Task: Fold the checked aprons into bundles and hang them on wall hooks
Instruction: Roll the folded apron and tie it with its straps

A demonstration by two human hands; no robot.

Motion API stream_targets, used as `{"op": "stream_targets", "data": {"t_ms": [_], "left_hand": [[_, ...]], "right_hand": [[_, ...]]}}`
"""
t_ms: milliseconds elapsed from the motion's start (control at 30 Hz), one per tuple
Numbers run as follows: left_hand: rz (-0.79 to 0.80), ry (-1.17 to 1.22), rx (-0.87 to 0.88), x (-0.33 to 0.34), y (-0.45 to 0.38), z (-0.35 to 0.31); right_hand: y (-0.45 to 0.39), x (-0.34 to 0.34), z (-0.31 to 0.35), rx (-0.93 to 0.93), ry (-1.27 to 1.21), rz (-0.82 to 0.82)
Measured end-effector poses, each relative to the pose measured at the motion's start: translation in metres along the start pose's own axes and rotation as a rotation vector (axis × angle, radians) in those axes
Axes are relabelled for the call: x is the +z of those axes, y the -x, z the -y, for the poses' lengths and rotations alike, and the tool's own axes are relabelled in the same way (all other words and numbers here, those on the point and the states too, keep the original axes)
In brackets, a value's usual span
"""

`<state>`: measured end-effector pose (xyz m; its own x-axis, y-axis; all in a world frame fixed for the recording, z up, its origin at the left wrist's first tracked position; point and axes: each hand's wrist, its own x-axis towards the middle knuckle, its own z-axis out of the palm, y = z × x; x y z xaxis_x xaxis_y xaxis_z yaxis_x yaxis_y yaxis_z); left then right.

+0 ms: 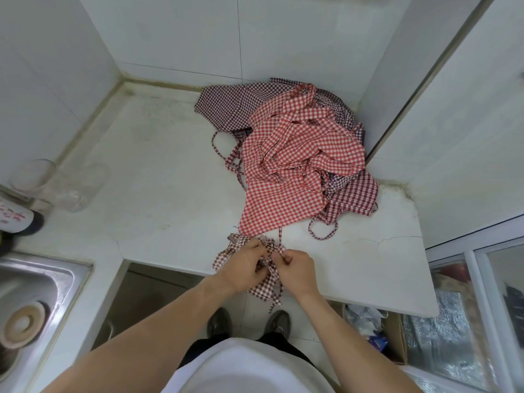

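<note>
We work at the near edge of the white stone worktop point(158, 194), so the small dark-red checked apron bundle point(265, 285) hangs partly over it. Our left hand point(243, 268) grips the bundle; our right hand point(297, 269) has its fingers point(286, 258) pinching its strap, likely to tie it. The heap of red and maroon checked aprons point(295, 154) waits behind. The cardboard box point(394, 338) below holds plastic wrappers.

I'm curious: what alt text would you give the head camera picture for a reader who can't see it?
Seen from above, a person's left hand and right hand grip a small dark-red checked apron bundle and its straps at the front edge of a white counter. Behind lies a heap of red checked aprons over darker ones; a steel sink sits at left.
</note>
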<state>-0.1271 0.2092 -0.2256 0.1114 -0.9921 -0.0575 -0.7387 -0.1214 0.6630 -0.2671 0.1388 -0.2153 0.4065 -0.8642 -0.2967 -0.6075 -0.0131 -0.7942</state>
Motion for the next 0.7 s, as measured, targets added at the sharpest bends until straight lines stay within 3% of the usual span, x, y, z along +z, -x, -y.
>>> {"op": "stream_targets", "data": {"t_ms": [133, 300, 533, 600, 700], "left_hand": [[-0.158, -0.040, -0.038, 0.012, 0.004, -0.006], [-0.175, 0.015, 0.012, 0.008, 0.008, -0.003], [0.093, 0.070, -0.129, -0.009, -0.005, -0.001], [0.174, 0.085, -0.204, -0.016, -0.010, -0.004], [0.256, 0.166, -0.364, -0.025, -0.020, -0.010]], "right_hand": [[-0.005, 0.000, -0.003, 0.076, -0.078, 0.060], [-0.013, -0.004, -0.005, 0.169, -0.163, 0.113], [-0.012, -0.012, 0.000, 0.178, -0.270, 0.154], [-0.010, -0.018, -0.001, 0.066, -0.256, 0.238], [-0.005, -0.021, -0.005, -0.158, -0.044, 0.308]]}}
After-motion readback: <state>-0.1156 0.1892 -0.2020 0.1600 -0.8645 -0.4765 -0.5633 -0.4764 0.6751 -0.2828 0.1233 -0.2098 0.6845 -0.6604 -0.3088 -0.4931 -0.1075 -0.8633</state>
